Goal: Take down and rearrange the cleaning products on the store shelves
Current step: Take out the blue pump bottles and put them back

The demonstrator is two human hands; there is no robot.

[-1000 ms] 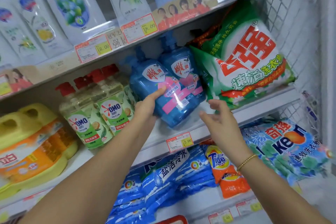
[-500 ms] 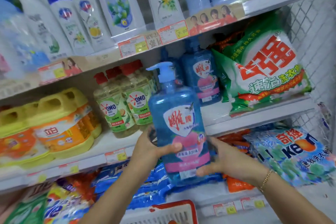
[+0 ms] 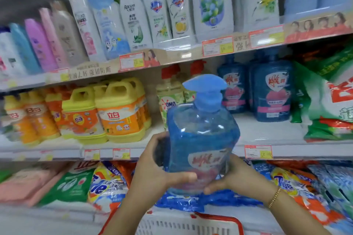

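I hold a big blue pump bottle [image 3: 200,131] with a white, red and pink label upright in front of the middle shelf [image 3: 172,153]. My left hand [image 3: 158,173] grips its left side with the thumb across the front. My right hand [image 3: 236,177] grips the lower right side from behind. Two matching blue pump bottles [image 3: 273,91] stand on the middle shelf at the right.
Yellow-orange detergent jugs [image 3: 118,110] and OMO bottles [image 3: 170,101] fill the middle shelf's left; a green-white powder bag [image 3: 328,105] lies at right. Shampoo bottles [image 3: 156,11] line the top shelf. Powder bags [image 3: 107,183] lie below. A red-rimmed white basket [image 3: 183,223] sits under my hands.
I took one blue pump bottle off the middle shelf with both hands and drew it toward me and down. The view has swung left, showing more of the shelves.
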